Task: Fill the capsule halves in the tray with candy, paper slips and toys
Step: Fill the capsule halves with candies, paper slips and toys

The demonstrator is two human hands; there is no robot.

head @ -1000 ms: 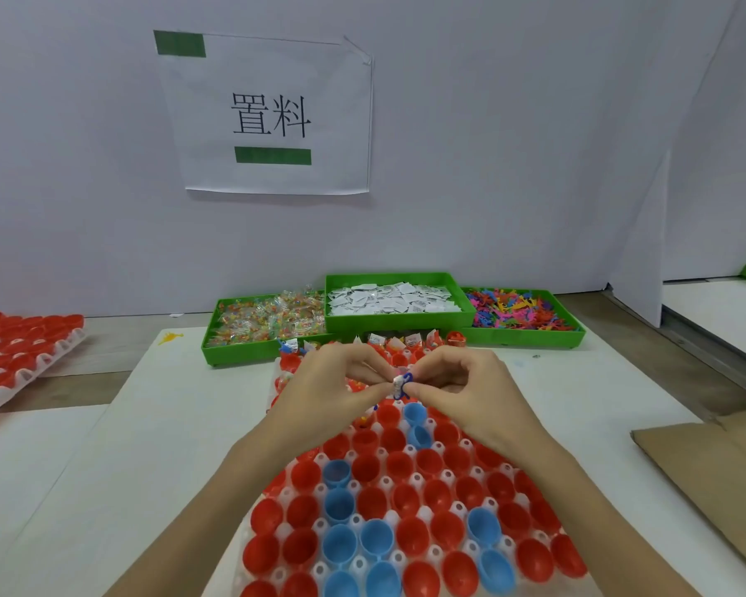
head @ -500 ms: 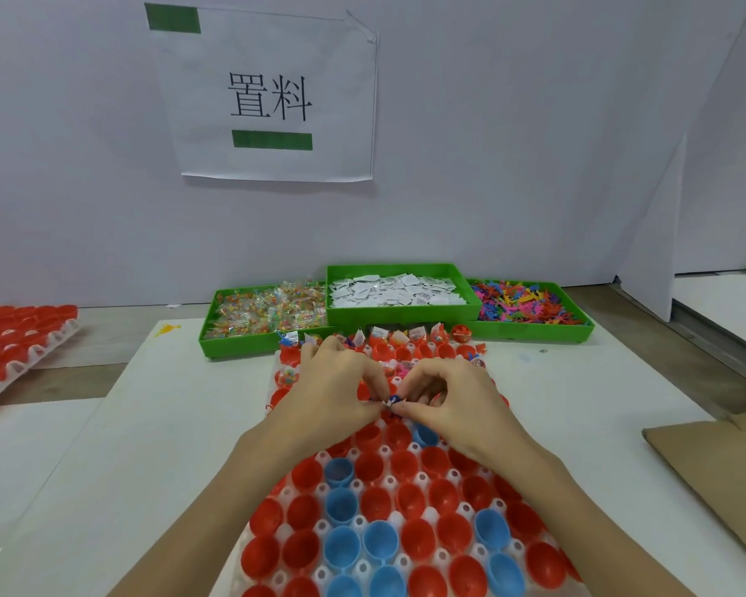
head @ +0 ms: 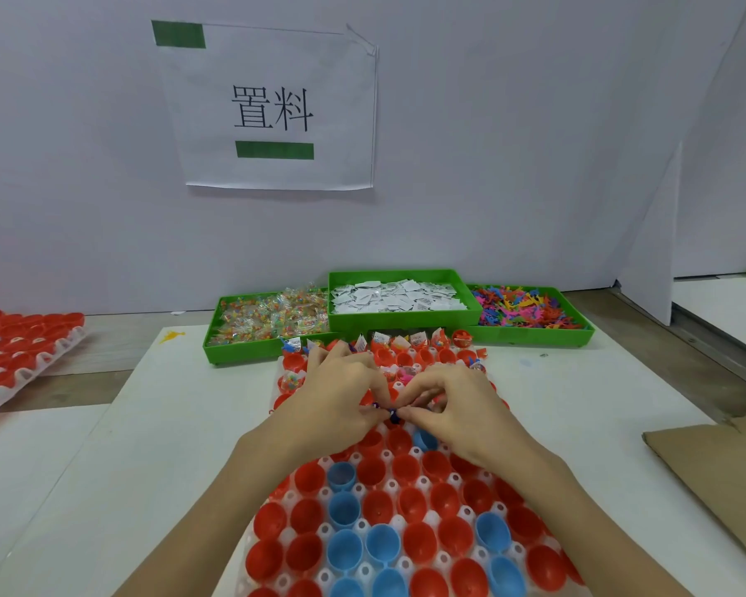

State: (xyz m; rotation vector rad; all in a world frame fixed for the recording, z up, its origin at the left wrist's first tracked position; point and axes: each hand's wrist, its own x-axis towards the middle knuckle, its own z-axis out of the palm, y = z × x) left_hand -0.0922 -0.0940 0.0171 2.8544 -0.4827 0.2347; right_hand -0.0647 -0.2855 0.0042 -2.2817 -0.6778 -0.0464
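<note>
Over the middle of the white capsule tray (head: 365, 570), the left hand (head: 341, 394) and right hand (head: 457, 407) meet fingertip to fingertip, pinching a small blue piece (head: 392, 414), possibly a toy. Empty red and blue capsule halves (head: 345, 508) fill the tray's near rows.

Left hand (head: 345, 394) and right hand (head: 453, 407), each bare and ungloved, with no ring, watch or bracelet visible; both forearms are uncovered to the frame's lower edge, showing no sleeve.
</note>
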